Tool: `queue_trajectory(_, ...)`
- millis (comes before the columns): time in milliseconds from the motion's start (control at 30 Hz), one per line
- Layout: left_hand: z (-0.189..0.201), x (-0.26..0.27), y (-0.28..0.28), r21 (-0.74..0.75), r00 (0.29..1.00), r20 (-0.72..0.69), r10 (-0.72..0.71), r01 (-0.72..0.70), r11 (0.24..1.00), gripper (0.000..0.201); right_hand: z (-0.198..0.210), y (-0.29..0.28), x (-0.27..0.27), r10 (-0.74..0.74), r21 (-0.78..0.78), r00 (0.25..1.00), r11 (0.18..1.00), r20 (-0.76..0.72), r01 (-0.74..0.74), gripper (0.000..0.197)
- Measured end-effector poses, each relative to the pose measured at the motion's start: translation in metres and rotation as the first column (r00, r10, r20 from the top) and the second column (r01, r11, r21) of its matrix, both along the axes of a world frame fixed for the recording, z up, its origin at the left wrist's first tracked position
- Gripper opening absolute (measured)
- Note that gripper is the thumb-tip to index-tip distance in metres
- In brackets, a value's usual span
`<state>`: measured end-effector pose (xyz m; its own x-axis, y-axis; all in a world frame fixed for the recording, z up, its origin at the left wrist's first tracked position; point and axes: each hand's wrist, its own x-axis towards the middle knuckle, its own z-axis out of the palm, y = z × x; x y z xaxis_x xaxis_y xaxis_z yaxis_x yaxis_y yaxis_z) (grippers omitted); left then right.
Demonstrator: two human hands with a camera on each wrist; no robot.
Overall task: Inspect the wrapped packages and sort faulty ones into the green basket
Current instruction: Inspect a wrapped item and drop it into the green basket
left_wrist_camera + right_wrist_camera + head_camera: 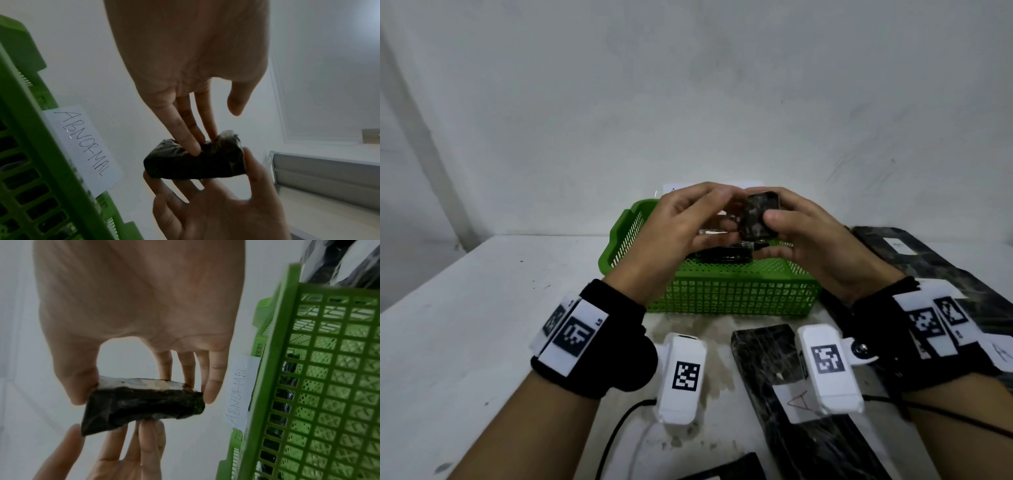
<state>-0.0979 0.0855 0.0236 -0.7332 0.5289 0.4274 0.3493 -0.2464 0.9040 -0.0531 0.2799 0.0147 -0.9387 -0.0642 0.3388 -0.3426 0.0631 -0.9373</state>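
You are gripping a small dark plastic-wrapped package (pixel 756 216) between your left hand (pixel 681 233) and right hand (pixel 811 240) above the green mesh plastic basket (pixel 732 291), which is holding other dark packages (pixel 722 254).

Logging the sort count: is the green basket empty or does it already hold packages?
Not empty. The green basket already holds at least one dark wrapped package; another small package is held above it.

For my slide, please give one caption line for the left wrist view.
Both hands, left hand and right hand, hold a black package beside the green basket labelled ABNORMAL.
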Motion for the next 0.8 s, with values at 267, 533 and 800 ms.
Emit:
queue_trajectory(267, 0.003, 0.003, 0.006, -0.03, 0.992, 0.122, 0.028, -0.024, 0.999, 0.03, -0.002, -0.007, -0.001, -0.209, -0.086, 0.953, 0.977, -0.217, 0.194, 0.056)
queue_trajectory(533, 0.001, 0.005, 0.005, -0.13, 0.973, 0.229, -0.012, 0.043, 0.991, 0.045, -0.005, -0.004, 0.002, -0.095, 0.127, 0.965, 0.984, -0.245, 0.129, 0.081)
queue_trajectory(800, 0.001, 0.005, 0.001, -0.136, 0.994, 0.111, -0.014, 0.029, 0.99, 0.037, 0.006, 0.001, 0.004, -0.12, 0.034, 0.983, 0.992, -0.138, 0.125, 0.095)
